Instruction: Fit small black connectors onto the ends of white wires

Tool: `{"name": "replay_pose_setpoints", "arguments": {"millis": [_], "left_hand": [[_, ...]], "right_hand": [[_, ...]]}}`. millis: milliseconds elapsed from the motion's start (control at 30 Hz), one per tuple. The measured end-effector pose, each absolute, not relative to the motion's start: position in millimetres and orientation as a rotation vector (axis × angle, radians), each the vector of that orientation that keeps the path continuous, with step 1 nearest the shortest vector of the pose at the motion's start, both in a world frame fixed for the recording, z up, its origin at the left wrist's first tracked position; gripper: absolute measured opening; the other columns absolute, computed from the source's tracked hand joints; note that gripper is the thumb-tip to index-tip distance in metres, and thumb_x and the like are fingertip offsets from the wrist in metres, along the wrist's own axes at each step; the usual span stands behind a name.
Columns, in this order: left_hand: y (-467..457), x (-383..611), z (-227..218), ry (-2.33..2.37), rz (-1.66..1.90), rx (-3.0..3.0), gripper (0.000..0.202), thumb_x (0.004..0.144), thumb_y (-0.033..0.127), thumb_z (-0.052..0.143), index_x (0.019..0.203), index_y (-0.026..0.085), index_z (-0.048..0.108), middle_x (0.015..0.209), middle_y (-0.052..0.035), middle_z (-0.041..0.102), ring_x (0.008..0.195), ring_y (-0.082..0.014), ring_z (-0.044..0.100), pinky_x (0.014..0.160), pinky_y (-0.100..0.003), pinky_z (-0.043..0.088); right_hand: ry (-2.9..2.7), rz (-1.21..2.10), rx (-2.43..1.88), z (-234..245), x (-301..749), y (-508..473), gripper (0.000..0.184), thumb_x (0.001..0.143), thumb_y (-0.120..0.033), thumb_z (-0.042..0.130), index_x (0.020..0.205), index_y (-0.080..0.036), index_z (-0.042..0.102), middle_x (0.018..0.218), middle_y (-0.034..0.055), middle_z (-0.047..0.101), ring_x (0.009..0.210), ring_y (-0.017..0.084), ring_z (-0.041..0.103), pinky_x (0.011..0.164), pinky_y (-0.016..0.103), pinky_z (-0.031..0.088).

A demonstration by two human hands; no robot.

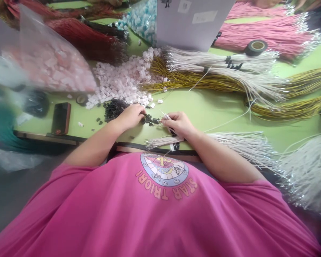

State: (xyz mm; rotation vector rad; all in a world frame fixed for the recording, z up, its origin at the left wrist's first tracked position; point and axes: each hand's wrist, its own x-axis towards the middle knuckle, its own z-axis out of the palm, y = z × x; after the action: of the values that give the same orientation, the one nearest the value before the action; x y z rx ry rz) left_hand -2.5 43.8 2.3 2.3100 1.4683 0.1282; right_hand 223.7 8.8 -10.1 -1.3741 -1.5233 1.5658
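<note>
Bright pink printed shirt cloth (149,225) lay nearest; beyond, the right hand (178,124) pinched thin white wires (165,115), tips slanting leftward. Small black plastic pieces (150,120) lay between it and the left hand (133,116), whose grip I couldn't make out.

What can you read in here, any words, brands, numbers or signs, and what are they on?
"STAR TRIORI", upside down in this view, on the pink shirt.
Two pale labels on the lilac panel: too blurred to read.
I can make out no other words, brands or numbers.
</note>
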Motion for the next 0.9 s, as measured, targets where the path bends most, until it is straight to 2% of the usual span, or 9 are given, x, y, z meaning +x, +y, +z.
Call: {"name": "replay_pose_setpoints", "arguments": {"millis": [167,300,433,633,900], "left_hand": [[25.5,4.9,11.8,1.470,0.407,2.031,0.018,0.082,0.019,0.051,0.094,0.016,0.064,0.094,-0.0054,0.065,0.087,-0.0179,0.058,0.084,-0.033,0.044],[9.5,14.0,7.2,1.261,0.525,1.608,0.017,0.085,0.024,0.050,0.094,0.016,0.062,0.081,-0.0032,0.066,0.072,-0.0136,0.059,0.074,-0.031,0.046],[5.6,20.5,-1.7,1.211,0.585,1.231,0.015,0.085,0.022,0.050,0.089,0.015,0.063,0.074,-0.0036,0.065,0.058,-0.0100,0.054,0.064,-0.029,0.045],[7.2,22.6,-6.9,1.136,0.644,1.120,0.012,0.074,0.012,0.063,0.086,0.014,0.062,0.072,-0.0023,0.066,0.058,-0.0079,0.054,0.059,-0.025,0.043],[7.4,21.5,-13.3,1.170,0.682,1.169,0.014,0.078,0.017,0.060,0.091,0.015,0.062,0.078,-0.0039,0.069,0.064,-0.0092,0.058,0.063,-0.025,0.044]], "right_hand": [[-1.531,1.515,-1.421,-9.0,222.9,9.2,0.024,0.065,-0.034,0.066,0.072,-0.011,0.068,0.050,-0.0024,0.051,0.047,0.007,0.043,0.047,0.023,0.034],[-1.499,1.517,-1.450,-7.5,221.9,8.0,0.023,0.063,-0.030,0.065,0.074,-0.011,0.068,0.052,-0.0014,0.055,0.046,0.008,0.044,0.045,0.023,0.034],[-1.490,1.480,-1.436,-7.3,221.8,6.6,0.016,0.063,-0.026,0.063,0.068,-0.011,0.066,0.051,-0.0007,0.055,0.047,0.008,0.045,0.045,0.023,0.034],[-1.494,1.442,-1.421,-7.8,221.9,6.5,0.011,0.064,-0.023,0.062,0.063,-0.012,0.063,0.051,-0.0005,0.053,0.047,0.008,0.043,0.046,0.023,0.035],[-1.596,1.394,-1.432,-8.9,219.6,5.5,0.020,0.070,-0.032,0.060,0.067,-0.013,0.064,0.054,-0.0022,0.053,0.052,0.008,0.044,0.050,0.022,0.034]]}}
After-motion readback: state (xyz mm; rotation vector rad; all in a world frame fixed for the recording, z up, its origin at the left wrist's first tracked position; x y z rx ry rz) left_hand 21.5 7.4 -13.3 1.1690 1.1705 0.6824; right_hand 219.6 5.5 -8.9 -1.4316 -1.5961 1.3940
